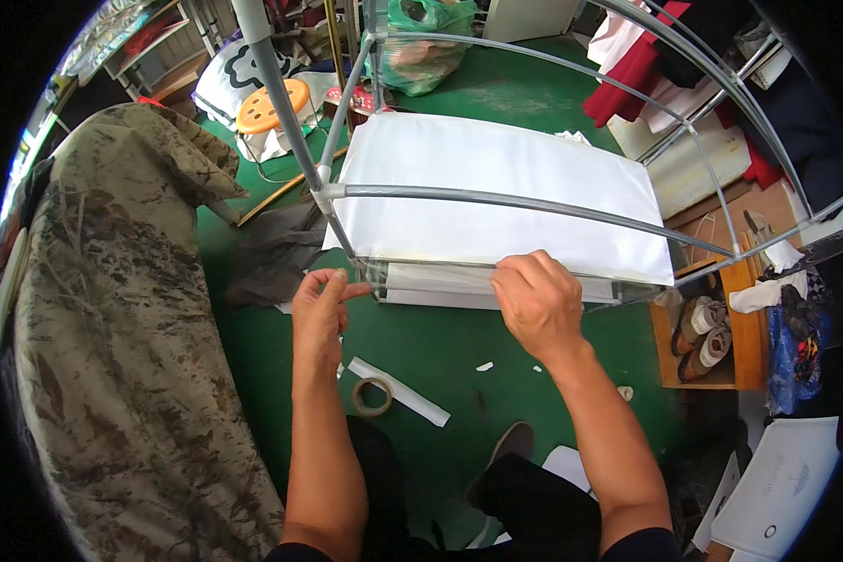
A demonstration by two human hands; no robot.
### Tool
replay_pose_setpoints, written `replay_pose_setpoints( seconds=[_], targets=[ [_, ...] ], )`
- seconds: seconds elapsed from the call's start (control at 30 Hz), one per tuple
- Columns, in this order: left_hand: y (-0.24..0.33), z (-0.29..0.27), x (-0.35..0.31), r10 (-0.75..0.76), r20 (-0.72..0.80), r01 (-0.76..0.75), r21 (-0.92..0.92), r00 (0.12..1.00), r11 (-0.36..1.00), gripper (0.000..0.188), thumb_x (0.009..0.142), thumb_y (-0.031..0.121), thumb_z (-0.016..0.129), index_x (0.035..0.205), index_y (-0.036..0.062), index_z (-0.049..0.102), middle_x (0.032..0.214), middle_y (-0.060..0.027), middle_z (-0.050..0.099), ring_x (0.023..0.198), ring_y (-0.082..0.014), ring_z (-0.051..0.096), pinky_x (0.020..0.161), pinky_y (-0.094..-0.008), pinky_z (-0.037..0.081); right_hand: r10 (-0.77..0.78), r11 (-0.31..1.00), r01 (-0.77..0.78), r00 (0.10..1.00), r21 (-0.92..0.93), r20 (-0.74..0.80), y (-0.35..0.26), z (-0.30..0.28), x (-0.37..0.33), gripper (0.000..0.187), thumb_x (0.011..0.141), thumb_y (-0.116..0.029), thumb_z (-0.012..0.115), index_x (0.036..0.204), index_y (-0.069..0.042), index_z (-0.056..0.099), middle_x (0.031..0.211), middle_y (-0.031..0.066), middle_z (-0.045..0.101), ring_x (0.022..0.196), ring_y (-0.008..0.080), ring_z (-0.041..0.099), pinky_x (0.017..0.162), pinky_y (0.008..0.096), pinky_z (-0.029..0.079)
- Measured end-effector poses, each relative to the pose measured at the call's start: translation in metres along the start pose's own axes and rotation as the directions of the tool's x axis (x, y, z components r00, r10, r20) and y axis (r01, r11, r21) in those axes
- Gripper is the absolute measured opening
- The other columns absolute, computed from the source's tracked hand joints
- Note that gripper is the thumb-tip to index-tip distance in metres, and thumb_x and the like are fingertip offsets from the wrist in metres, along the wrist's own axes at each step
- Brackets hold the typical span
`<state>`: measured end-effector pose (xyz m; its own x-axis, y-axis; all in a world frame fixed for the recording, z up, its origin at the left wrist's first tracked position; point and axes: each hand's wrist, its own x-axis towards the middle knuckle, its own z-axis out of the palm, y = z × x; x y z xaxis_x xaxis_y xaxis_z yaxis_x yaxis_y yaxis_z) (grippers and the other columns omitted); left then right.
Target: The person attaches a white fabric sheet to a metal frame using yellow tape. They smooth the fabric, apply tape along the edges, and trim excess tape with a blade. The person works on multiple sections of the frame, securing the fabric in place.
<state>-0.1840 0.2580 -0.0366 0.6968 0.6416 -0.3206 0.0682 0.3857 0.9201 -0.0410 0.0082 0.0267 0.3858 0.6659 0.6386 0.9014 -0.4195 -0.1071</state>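
A white sheet (496, 173) lies over the low part of a grey metal tube rack (515, 206), its front edge running along a low front rail. My right hand (541, 304) is closed at that front edge, thumb and fingers pinched on the sheet's border. My left hand (317, 314) is beside the rack's near left corner. Its index finger points right with the thumb close above it, and the other fingers are curled. Whatever lies between thumb and finger is too small to make out. Below the rail a white folded layer (440, 288) shows.
On the green floor lie a tape roll (373, 397), a white strip (407, 395) and small scraps. A camouflage-covered piece (131, 309) fills the left. Shoes sit in a wooden cabinet (751, 337) at right. Behind are an orange stool (272, 105) and a green bag (426, 51).
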Motion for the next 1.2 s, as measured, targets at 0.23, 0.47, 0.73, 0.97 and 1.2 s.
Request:
replay_pose_setpoints(
  seconds=[0.23,0.47,0.73,0.97,1.2],
  targets=[
    [-0.027,0.021,-0.005,-0.244,-0.004,0.223,-0.397,0.97,0.89,0.037,0.089,0.046,0.074,0.099,0.0148,0.059,0.087,-0.0035,0.066,0.079,-0.0139,0.06,0.073,-0.0344,0.048,-0.014,0.999,0.012,0.999,-0.039,-0.037,-0.004,0.006,-0.01,0.01,0.073,0.001,0.067,0.073,-0.006,0.061,0.082,0.0023,0.06,0.07,0.0211,0.056,0.058,0.0338,0.048],
    [-0.031,0.076,-0.026,-0.181,0.15,0.233,-0.519,0.972,0.822,0.027,0.092,0.035,0.073,0.096,0.013,0.059,0.097,-0.0064,0.065,0.095,-0.0218,0.063,0.087,-0.0414,0.052,0.01,0.997,-0.01,1.0,-0.075,0.0,-0.009,0.008,-0.016,0.012,0.071,0.001,0.07,0.076,-0.007,0.062,0.084,0.002,0.061,0.07,0.0212,0.057,0.055,0.0331,0.049],
    [-0.035,0.09,-0.022,-0.108,0.087,0.137,-0.489,0.99,0.861,0.008,0.095,0.011,0.065,0.089,0.0109,0.059,0.1,-0.0103,0.071,0.099,-0.0261,0.071,0.087,-0.0392,0.056,0.013,0.997,-0.013,1.0,-0.078,0.001,-0.011,0.005,-0.025,0.011,0.073,-0.005,0.069,0.074,-0.007,0.059,0.081,0.0038,0.056,0.067,0.0219,0.057,0.055,0.033,0.049],
    [-0.025,0.092,-0.025,-0.101,0.097,0.136,-0.48,0.99,0.867,0.007,0.095,0.007,0.062,0.091,0.0089,0.057,0.099,-0.0121,0.071,0.099,-0.0277,0.072,0.085,-0.0372,0.059,0.621,-0.093,-0.786,0.434,0.611,0.653,-0.009,0.019,-0.095,0.023,0.093,-0.029,0.071,0.09,-0.007,0.065,0.099,0.0038,0.069,0.082,0.0159,0.065,0.066,0.031,0.05],
    [-0.029,0.094,-0.024,-0.081,0.106,0.123,-0.495,0.991,0.86,0.007,0.096,0.01,0.062,0.092,0.0092,0.057,0.101,-0.0108,0.07,0.104,-0.0298,0.07,0.088,-0.0395,0.058,0.734,-0.551,-0.244,0.314,0.798,0.603,0.037,0.018,-0.081,0.019,0.096,-0.027,0.067,0.094,-0.008,0.064,0.092,0.0052,0.068,0.085,0.0176,0.067,0.075,0.0335,0.055]
  ],
)
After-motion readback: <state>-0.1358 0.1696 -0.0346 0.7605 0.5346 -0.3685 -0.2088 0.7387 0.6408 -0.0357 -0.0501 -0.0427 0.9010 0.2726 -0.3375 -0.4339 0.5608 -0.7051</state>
